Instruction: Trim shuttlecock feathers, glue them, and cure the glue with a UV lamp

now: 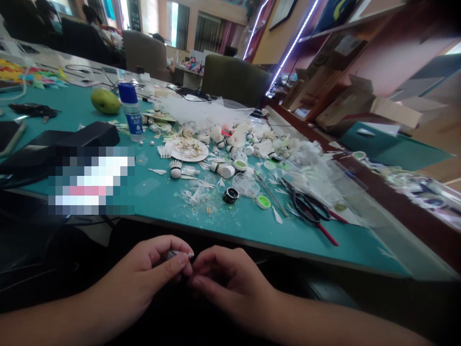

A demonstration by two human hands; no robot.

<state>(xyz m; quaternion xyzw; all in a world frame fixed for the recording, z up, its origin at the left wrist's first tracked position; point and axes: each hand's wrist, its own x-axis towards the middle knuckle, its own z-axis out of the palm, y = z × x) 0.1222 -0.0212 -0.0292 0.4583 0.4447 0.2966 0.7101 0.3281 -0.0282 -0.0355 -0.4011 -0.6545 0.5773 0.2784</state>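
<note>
Below the table's front edge, over my dark lap, my left hand (158,264) is closed in a pinch. Between its thumb and forefinger shows a small whitish piece (190,254), too small to name, with something greyish behind it inside the curled fingers. My right hand (232,281) is curled right beside it, thumb and fingertips brought together close to the left fingertips. Whether anything sits between the right fingertips is hidden. Nearest on the green tabletop (216,235) are clear plastic scraps, a black ring-like cap (230,195) and a round green-topped lid (263,202).
Several shuttlecocks (175,169) and loose feathers lie in a heap around a white paper disc (201,153). A blue-capped glue bottle (133,115) stands by a green mango (105,101). Pliers (306,202) with red-tipped handles lie right. Chairs (234,79) stand behind; a person (99,29) sits far left.
</note>
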